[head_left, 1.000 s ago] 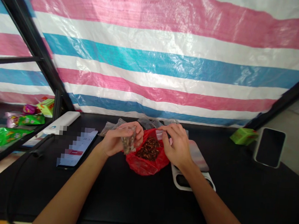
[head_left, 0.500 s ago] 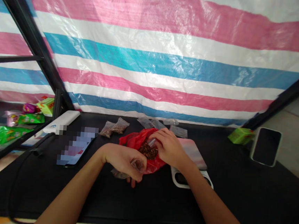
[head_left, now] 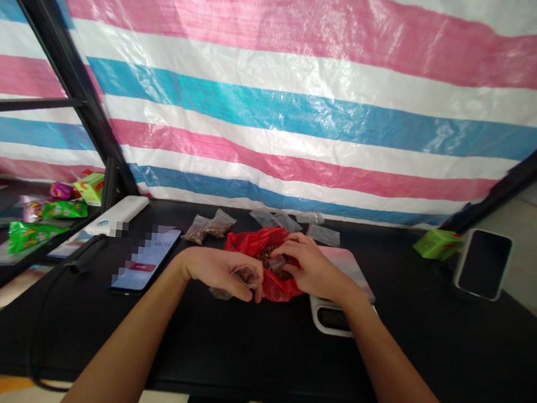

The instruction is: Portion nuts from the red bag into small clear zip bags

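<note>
A red plastic bag (head_left: 250,241) lies open on the black table, holding a brown, grainy dried food (head_left: 270,257) that my right hand mostly hides. My right hand (head_left: 312,271) rests at the bag's mouth, pinching a small clear plastic piece (head_left: 277,264) over the brown food. My left hand (head_left: 222,271) sits just left of the red bag, curled around a small clear plastic bag (head_left: 245,278) whose corner sticks out below my fingers. What that bag contains is hidden.
Small filled clear bags (head_left: 210,224) and flat clear bags (head_left: 267,218) lie behind the red bag. A phone (head_left: 145,260), a white power bank (head_left: 117,215), a white-and-pink device (head_left: 342,264), a green box (head_left: 438,244) and colourful snack packets (head_left: 49,209) surround them.
My left hand has moved down and left from above the red bag, taking the small clear bag with it. My right hand has shifted down into the bag's mouth, covering more of the brown food.
</note>
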A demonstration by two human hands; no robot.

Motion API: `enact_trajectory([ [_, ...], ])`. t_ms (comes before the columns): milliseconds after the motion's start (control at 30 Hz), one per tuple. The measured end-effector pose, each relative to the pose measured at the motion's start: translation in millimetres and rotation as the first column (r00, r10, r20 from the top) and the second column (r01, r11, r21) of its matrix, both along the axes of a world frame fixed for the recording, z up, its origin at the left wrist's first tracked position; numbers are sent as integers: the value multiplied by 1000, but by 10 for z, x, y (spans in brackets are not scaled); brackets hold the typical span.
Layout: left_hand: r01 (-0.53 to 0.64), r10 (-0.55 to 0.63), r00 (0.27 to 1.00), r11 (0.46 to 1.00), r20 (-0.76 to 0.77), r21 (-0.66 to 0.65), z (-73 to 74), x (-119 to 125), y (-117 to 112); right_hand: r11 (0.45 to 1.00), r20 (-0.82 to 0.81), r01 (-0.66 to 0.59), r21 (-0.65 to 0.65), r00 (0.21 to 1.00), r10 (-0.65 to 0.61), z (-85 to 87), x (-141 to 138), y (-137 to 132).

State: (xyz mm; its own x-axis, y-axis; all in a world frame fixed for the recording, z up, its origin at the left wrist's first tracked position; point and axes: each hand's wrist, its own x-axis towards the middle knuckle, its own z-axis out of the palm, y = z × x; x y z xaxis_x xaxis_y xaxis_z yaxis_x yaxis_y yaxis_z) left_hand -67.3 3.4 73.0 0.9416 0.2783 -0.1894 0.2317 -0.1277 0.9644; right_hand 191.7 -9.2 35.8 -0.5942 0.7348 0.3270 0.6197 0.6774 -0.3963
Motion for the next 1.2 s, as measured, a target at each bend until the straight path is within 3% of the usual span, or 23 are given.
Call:
enact_trajectory([
  [200,-24,23,999,999,38,22,16,-26,19,1000,1,2,-3,1000,-2,-9,-67,-35],
  [433,1,11,997,989,79,-150,-120,35,47,999,58,6,52,998,-9,-29,-121,-34],
  [733,-47,65,985,993,161,-111,-175,-12,100,997,6,77,1,997,-77,-114,-172,-7],
  [900,-145,165,964,984,211,-104,-170,-77,99,992,-46,123,-39,991,-125,-117,-170,8],
  [1000,-219,274,924,951,267,-218,-185,-123,98,990,-75,119,-75,989,-124,-123,-190,3],
  [1067,-264,375,873,900,310,-346,-180,-141,104,986,-101,116,-122,987,-128,-134,-194,6],
  [1200,-409,613,673,774,414,-483,-120,-118,130,969,-217,61,-239,969,-114,-152,-158,46],
])
